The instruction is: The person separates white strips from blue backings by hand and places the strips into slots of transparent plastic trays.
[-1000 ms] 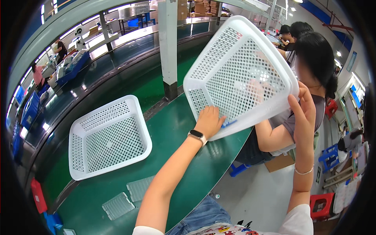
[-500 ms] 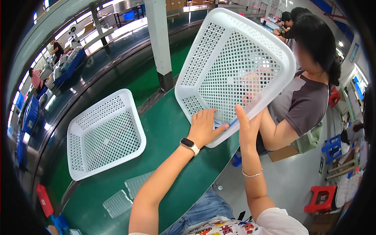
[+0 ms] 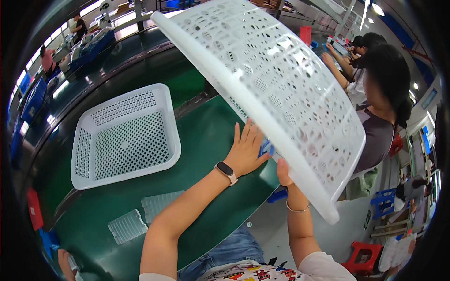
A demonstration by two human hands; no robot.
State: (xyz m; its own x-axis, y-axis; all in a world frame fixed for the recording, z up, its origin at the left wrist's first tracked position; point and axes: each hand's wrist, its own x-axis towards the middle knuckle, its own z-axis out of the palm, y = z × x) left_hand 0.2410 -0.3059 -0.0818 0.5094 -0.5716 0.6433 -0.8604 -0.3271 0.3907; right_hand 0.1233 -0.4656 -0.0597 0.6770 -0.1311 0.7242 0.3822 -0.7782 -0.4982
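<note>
While its outer face is turned toward the camera, the tilted white basket (image 3: 286, 107) fills the upper middle of the frame and reaches into the right half, glossy plastic pierced by rows of small holes, with bright reflections streaking its wall. A thick, smooth, slightly translucent rim borders it, and the wall bulges away from that rim in a rounded curve. Its opening faces the lower left and its bottom side the upper right; the longest visible line, the near rim edge, slants from the upper left down to the lower right, though which of the basket's sides is longer cannot be told. At the centre of the frame, the left hand (image 3: 243, 152) has its fingers straight and spread, thumb held out wide, the fingertips right at the rim; whether they press on it is unclear. A small blue piece (image 3: 266, 147) shows between that thumb and the fingers. Just right of it, the right hand (image 3: 283, 174) shows its raised thumb by the rim's lower part, the other fingers hidden behind the basket, so their grip cannot be told. A second white basket (image 3: 126, 177) sits upright at left, above two clear ribbed trays (image 3: 127, 227) on the green table (image 3: 201, 122).
</note>
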